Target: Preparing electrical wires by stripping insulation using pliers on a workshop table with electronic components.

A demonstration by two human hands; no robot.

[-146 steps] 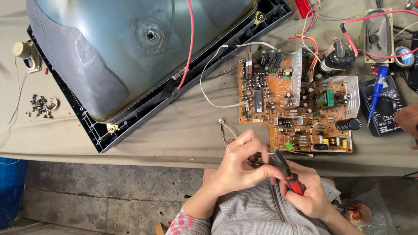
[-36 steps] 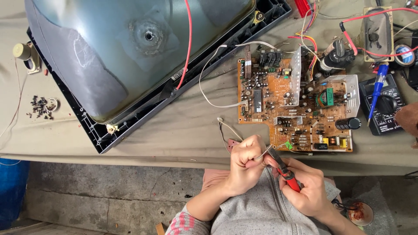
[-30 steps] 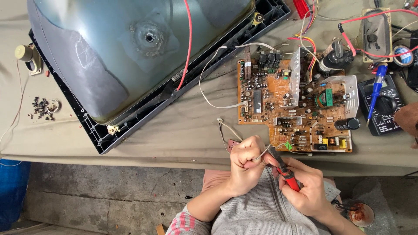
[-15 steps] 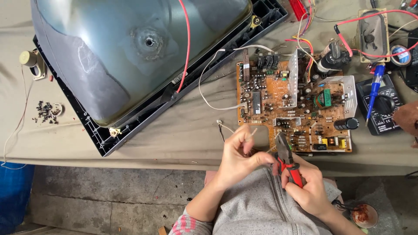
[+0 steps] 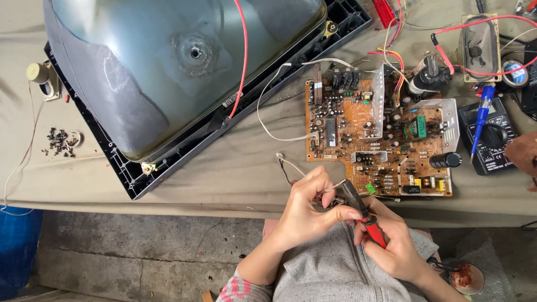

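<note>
My left hand [image 5: 313, 208] pinches a thin white wire [image 5: 291, 164] and a small part at the table's front edge. My right hand [image 5: 391, 240] grips red-handled pliers [image 5: 362, 211], whose dark jaws point up toward the left fingers and the wire end. Both hands hover over my lap, just below the brown circuit board [image 5: 376, 137]. The small part between the left fingers is mostly hidden.
A large grey picture tube in a black frame [image 5: 184, 72] lies face down at the upper left. Small screws [image 5: 59, 141] lie at the left. A black multimeter [image 5: 489, 137] with a blue screwdriver [image 5: 481, 120], a speaker [image 5: 480, 47] and red wires sit right. A cloth covers the table [image 5: 224, 173].
Both hands stayed at the table edge with small shifts; the pliers' jaws swung up closer to the left fingers. The camera view drifted slightly.
</note>
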